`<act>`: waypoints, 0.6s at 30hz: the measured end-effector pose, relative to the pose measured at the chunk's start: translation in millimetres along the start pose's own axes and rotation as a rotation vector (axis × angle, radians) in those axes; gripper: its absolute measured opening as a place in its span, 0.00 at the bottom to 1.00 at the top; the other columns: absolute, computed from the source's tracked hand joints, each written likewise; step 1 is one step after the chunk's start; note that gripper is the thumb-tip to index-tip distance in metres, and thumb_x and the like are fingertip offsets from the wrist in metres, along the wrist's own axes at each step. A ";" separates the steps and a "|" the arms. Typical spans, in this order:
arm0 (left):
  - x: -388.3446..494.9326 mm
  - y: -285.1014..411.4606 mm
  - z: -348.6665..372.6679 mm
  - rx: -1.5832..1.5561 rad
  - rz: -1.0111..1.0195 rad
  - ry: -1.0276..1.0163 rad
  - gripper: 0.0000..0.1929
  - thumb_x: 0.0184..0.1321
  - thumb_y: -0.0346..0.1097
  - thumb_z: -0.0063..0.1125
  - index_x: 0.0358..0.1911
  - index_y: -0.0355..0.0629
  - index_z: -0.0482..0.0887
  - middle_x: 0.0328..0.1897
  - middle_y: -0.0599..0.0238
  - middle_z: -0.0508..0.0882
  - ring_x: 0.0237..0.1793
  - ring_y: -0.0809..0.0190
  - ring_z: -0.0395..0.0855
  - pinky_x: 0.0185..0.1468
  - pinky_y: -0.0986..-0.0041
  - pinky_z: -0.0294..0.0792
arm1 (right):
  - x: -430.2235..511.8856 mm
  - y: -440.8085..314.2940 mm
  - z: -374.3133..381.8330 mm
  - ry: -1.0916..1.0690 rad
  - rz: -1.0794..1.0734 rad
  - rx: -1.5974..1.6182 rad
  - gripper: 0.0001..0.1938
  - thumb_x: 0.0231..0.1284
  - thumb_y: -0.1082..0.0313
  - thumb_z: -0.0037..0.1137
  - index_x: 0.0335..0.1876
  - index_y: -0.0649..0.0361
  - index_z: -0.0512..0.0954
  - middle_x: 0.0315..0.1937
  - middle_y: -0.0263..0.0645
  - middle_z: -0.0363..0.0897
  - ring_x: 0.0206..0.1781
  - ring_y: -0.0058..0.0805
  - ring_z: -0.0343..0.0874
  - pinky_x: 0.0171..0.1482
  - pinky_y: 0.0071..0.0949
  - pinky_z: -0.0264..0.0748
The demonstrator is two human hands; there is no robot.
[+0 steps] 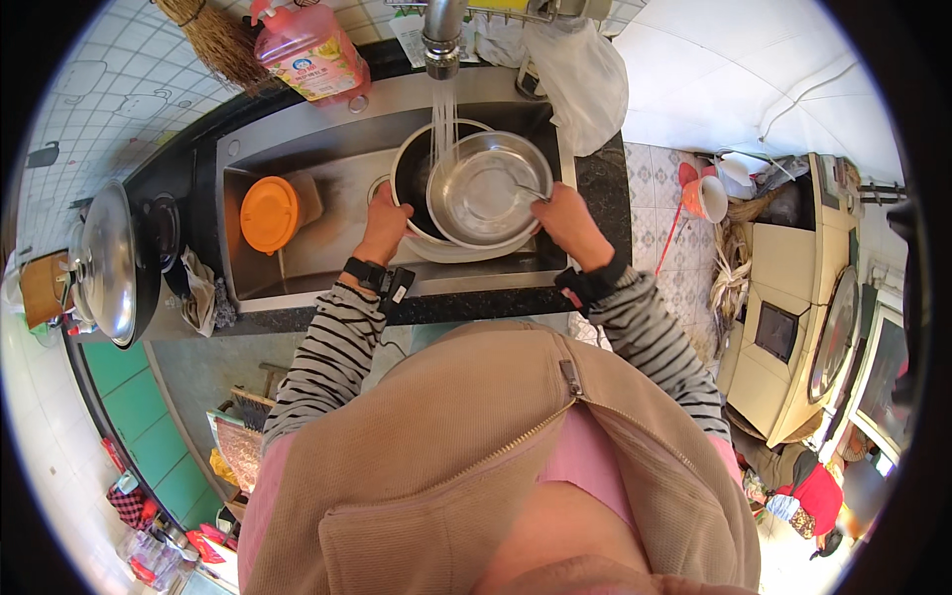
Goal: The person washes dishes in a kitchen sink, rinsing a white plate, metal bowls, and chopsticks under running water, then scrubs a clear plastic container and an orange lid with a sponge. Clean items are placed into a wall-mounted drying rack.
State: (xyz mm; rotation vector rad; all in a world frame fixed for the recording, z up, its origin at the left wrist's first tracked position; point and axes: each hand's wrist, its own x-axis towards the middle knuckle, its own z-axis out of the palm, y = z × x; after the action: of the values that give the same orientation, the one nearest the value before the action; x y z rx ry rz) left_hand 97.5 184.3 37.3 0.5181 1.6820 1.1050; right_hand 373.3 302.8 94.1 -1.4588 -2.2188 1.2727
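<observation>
Water runs from the metal faucet (441, 58) into a dark-lined pot (411, 167) in the sink. A shiny stainless steel bowl (487, 190) rests tilted over the pot's right part, and what looks like a spoon or ladle handle (533, 193) crosses its right side. My left hand (384, 224) grips the pot's left rim. At the right edge of the bowl, my right hand (569, 222) is closed near that handle; its exact hold is partly hidden. Beneath the pot shows the rim of a pale basin (476, 255).
An orange-lidded container (269, 215) stands in the sink's left part. Behind the sink are a pink soap bottle (316, 56) and a straw brush (216, 44). A white plastic bag (584, 82) hangs over the back right corner. A lidded wok (111, 260) stands left.
</observation>
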 end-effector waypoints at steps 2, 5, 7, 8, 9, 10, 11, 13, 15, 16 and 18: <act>-1.1 -0.2 3.1 0.007 -0.045 -0.022 0.30 0.53 0.15 0.47 0.64 0.37 0.69 0.57 0.59 0.80 0.50 0.58 0.83 0.39 0.67 0.85 | 13.2 -1.6 11.0 -0.078 0.116 0.084 0.20 0.59 0.59 0.60 0.34 0.76 0.75 0.24 0.55 0.80 0.31 0.41 0.85 0.33 0.37 0.75; -5.5 -2.9 -1.7 -0.163 0.007 -0.057 0.30 0.54 0.16 0.47 0.64 0.37 0.69 0.56 0.59 0.80 0.49 0.58 0.83 0.38 0.67 0.85 | 19.8 -0.7 11.3 0.045 0.130 -0.030 0.26 0.57 0.52 0.65 0.38 0.78 0.75 0.27 0.57 0.81 0.35 0.44 0.86 0.37 0.36 0.77; -7.6 -3.4 -7.9 -0.168 -0.005 -0.083 0.29 0.54 0.17 0.48 0.64 0.38 0.70 0.57 0.58 0.80 0.49 0.58 0.84 0.39 0.67 0.85 | 22.1 1.4 8.5 0.197 0.090 -0.191 0.30 0.55 0.49 0.67 0.41 0.79 0.76 0.30 0.58 0.82 0.39 0.46 0.86 0.40 0.36 0.78; -7.7 -2.9 -10.7 -0.191 0.008 -0.109 0.29 0.54 0.18 0.48 0.64 0.39 0.70 0.57 0.58 0.80 0.49 0.58 0.84 0.39 0.67 0.85 | 24.6 2.9 8.0 0.193 0.099 -0.099 0.31 0.54 0.49 0.67 0.46 0.77 0.77 0.37 0.60 0.83 0.45 0.51 0.85 0.47 0.37 0.78; -7.2 -2.0 -12.7 -0.156 -0.024 -0.118 0.29 0.55 0.18 0.49 0.64 0.39 0.70 0.57 0.58 0.80 0.48 0.59 0.84 0.38 0.67 0.85 | 28.2 4.5 9.7 0.158 0.109 0.024 0.30 0.54 0.49 0.67 0.47 0.76 0.77 0.36 0.59 0.84 0.45 0.51 0.85 0.47 0.37 0.78; -5.9 -1.1 -13.4 -0.140 -0.032 -0.144 0.29 0.56 0.19 0.50 0.65 0.40 0.70 0.58 0.58 0.80 0.48 0.59 0.84 0.37 0.67 0.85 | 32.7 6.7 12.8 0.139 0.102 0.148 0.30 0.54 0.50 0.67 0.47 0.75 0.78 0.36 0.58 0.84 0.45 0.51 0.85 0.47 0.37 0.78; -4.4 -0.5 -13.4 -0.125 -0.038 -0.170 0.29 0.57 0.20 0.51 0.65 0.41 0.69 0.58 0.58 0.80 0.48 0.59 0.84 0.36 0.68 0.84 | 38.1 9.1 17.6 0.106 0.092 0.269 0.29 0.54 0.51 0.68 0.48 0.74 0.78 0.35 0.57 0.84 0.44 0.50 0.85 0.47 0.36 0.77; -1.1 -1.2 -10.1 -0.245 -0.103 -0.135 0.24 0.58 0.22 0.54 0.61 0.37 0.73 0.55 0.57 0.82 0.45 0.60 0.85 0.33 0.69 0.83 | 47.5 15.4 29.2 0.018 0.116 0.378 0.21 0.52 0.59 0.66 0.42 0.74 0.79 0.31 0.57 0.82 0.41 0.51 0.84 0.44 0.38 0.76; 1.7 -5.1 -4.0 -0.267 -0.203 -0.103 0.19 0.59 0.24 0.56 0.56 0.32 0.76 0.50 0.55 0.83 0.43 0.61 0.86 0.31 0.69 0.81 | 53.8 22.3 41.4 0.099 0.215 0.251 0.17 0.51 0.64 0.64 0.38 0.73 0.79 0.31 0.59 0.81 0.40 0.53 0.83 0.43 0.39 0.76; 3.3 -8.1 -0.6 -0.230 -0.270 -0.087 0.17 0.59 0.24 0.57 0.53 0.29 0.78 0.47 0.54 0.84 0.41 0.61 0.86 0.31 0.69 0.81 | 54.7 25.9 46.3 0.101 0.116 0.190 0.14 0.49 0.68 0.60 0.37 0.71 0.77 0.31 0.61 0.80 0.39 0.58 0.81 0.42 0.42 0.75; 4.1 -16.3 4.5 -0.158 -0.253 -0.045 0.12 0.58 0.24 0.61 0.42 0.22 0.81 0.38 0.53 0.85 0.36 0.59 0.85 0.31 0.67 0.79 | 51.3 33.1 52.0 0.165 0.061 0.149 0.14 0.49 0.68 0.59 0.38 0.71 0.76 0.32 0.62 0.80 0.40 0.59 0.81 0.42 0.43 0.74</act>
State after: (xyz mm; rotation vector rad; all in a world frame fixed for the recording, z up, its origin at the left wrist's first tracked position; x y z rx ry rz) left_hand 102.7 181.4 20.9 0.2211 1.5571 1.0214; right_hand 339.8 321.3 23.6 -1.5247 -1.9462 1.2565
